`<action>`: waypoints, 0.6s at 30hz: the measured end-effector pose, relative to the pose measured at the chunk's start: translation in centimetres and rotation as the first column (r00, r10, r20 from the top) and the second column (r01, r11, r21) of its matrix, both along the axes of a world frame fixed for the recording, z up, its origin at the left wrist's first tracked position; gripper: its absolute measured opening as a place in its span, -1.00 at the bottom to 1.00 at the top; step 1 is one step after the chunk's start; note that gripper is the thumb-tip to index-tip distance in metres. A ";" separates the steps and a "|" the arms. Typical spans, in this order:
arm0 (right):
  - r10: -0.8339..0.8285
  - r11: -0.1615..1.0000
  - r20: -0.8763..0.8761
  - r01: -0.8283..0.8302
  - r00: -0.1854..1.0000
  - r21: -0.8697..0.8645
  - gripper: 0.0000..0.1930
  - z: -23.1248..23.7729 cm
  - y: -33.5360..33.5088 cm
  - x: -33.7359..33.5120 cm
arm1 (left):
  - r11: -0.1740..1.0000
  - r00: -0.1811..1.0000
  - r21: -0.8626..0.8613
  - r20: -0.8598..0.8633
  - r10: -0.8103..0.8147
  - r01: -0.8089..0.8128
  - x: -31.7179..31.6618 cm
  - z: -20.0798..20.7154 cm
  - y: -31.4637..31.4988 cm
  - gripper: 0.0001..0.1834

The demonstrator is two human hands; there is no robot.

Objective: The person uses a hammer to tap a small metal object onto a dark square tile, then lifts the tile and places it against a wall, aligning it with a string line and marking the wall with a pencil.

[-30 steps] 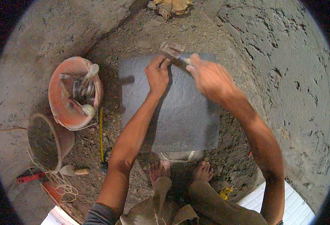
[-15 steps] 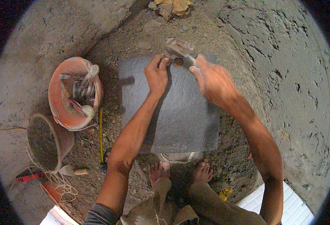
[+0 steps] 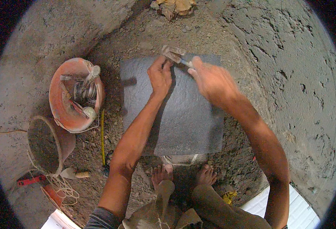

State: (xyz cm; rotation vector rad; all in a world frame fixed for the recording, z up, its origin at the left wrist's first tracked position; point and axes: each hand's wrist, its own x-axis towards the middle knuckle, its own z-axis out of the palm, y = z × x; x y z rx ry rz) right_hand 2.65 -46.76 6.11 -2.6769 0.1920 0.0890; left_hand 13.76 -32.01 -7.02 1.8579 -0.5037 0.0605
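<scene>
A dark grey square tile with a rough, shiny surface lies on the earth floor before my feet. At its far edge my left hand is closed in a pinch; what its fingers hold, if anything, is hidden behind them and the hammer. My right hand grips the handle of a hammer. The hammer's head is smeared by motion and sits right over my left fingertips; contact cannot be made out.
At left, an orange bucket holds tools and coiled wire. Nearer lie a tilted grey bucket, a trowel, tangled string and a yellow strip. A rough wall rises at right. White panels lie bottom right.
The hammer's head has moved left and slightly down, toward my left fingertips, as my right hand shifted a little left. My left hand and the tile have barely moved.
</scene>
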 end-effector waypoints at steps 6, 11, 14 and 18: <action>-0.089 0.995 -0.013 0.090 0.996 0.045 -0.74 0.3 -0.1 -0.3 | 0.994 0.988 -0.071 -0.134 0.072 -0.082 -0.3 0.3 -0.8 -0.87; -0.135 0.987 -0.002 0.134 0.991 0.087 -0.75 1.2 -0.1 -0.3 | 0.961 0.980 -0.262 -0.194 0.040 -0.091 0.1 0.8 -0.8 -0.88; -0.090 0.992 0.077 0.082 0.993 0.100 -0.75 0.4 -0.7 -0.7 | 0.960 0.976 -0.271 -0.218 0.016 -0.076 0.3 0.6 -1.0 -0.89; -0.096 0.990 0.065 0.089 0.993 0.107 -0.76 0.3 -0.8 -0.9 | 0.978 0.986 -0.201 -0.163 0.015 -0.048 0.2 0.6 -0.9 -0.89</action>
